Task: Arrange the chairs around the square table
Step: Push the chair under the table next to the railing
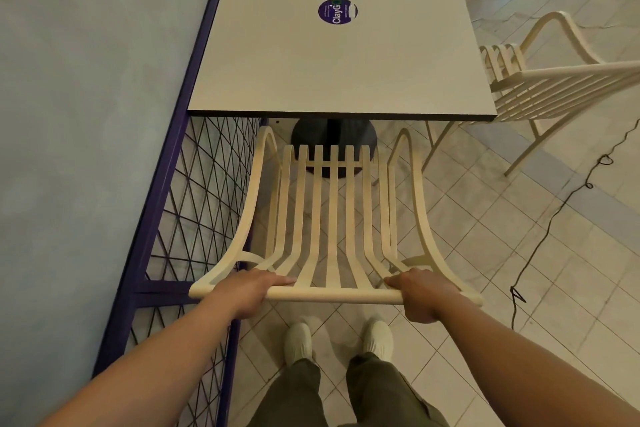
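A cream slatted chair stands in front of me, its seat facing the near edge of the square grey table. My left hand grips the left part of the chair's top back rail. My right hand grips the right part of the same rail. The front of the seat sits just short of the table edge, above the table's black round base. A second cream chair stands at the table's right side, partly tucked under the corner.
A purple-framed wire mesh partition and a pale wall run close along the left. A black cable trails over the tiled floor at right. A round purple sticker marks the tabletop. My feet stand behind the chair.
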Action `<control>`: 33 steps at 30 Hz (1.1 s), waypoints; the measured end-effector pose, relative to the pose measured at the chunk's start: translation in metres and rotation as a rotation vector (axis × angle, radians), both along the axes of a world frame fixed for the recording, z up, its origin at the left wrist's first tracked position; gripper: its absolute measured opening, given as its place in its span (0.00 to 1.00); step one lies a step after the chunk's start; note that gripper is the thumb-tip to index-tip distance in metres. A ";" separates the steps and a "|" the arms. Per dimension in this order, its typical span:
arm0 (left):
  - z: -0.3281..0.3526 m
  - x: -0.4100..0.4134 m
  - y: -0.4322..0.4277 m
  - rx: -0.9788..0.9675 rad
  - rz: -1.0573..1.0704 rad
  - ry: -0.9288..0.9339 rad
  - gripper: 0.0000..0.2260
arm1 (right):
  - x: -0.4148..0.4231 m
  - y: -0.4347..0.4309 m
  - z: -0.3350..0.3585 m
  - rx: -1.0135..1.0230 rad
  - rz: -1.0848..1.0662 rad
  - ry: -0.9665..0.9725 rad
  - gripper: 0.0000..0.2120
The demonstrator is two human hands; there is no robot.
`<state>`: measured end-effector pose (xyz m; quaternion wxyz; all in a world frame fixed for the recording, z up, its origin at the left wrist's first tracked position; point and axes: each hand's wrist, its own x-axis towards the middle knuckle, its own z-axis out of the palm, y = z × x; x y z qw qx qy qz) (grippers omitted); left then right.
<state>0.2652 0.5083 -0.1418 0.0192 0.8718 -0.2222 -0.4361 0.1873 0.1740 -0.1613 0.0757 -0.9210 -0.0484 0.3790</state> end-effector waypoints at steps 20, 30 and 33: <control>-0.001 0.009 0.016 0.027 -0.021 -0.004 0.40 | 0.008 0.016 0.001 0.022 -0.030 0.039 0.25; -0.002 0.018 0.014 -0.064 0.125 0.227 0.38 | 0.014 0.013 0.005 0.122 -0.097 0.203 0.36; 0.003 0.019 0.002 -0.074 0.113 0.216 0.36 | 0.016 0.016 0.018 0.191 -0.216 0.215 0.43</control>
